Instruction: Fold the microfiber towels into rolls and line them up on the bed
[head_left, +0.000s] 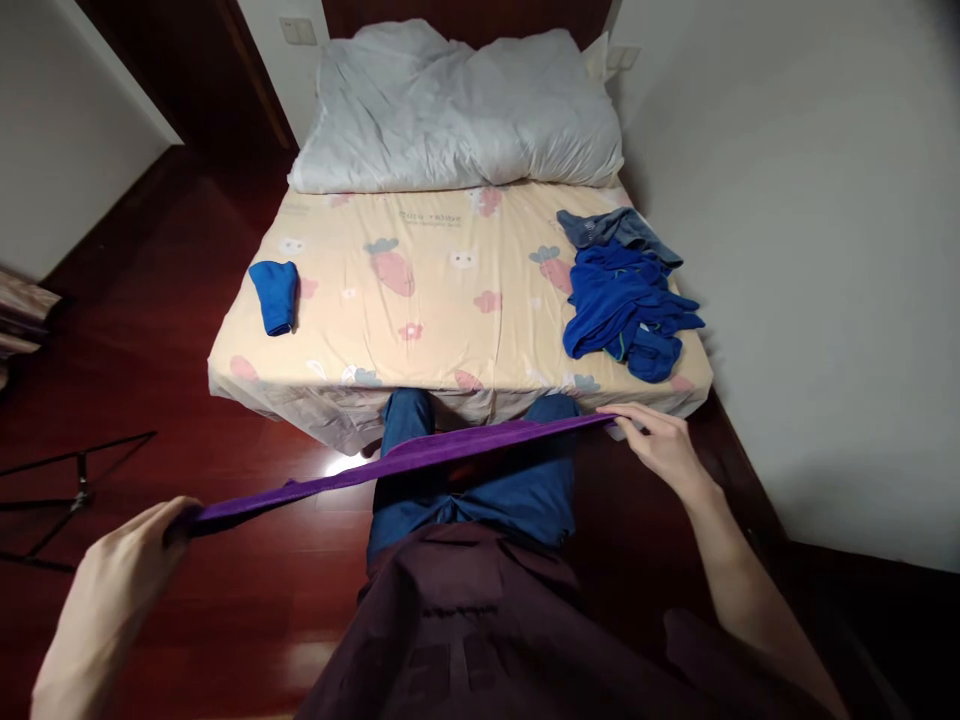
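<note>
A purple piece of cloth [450, 447] is stretched taut across my lap, seen nearly edge-on, so its kind does not show. My left hand [139, 545] grips its left end, low over the floor. At the other end, the fingertips of my right hand [652, 440] pinch the cloth near the bed's front right corner. Beyond it on the bed, a folded blue garment [274, 297] lies at the left. A loose heap of blue clothes [619, 295] is at the right, with a grey-blue garment [626, 232] at its back.
The bed [442, 340] has a cream sheet with carrot and rabbit prints. A rumpled white quilt [457, 110] lies along its head. Black tripod legs [79, 495] stand on the dark red floor [255, 590] at the left. A white wall [795, 250] rises at the right.
</note>
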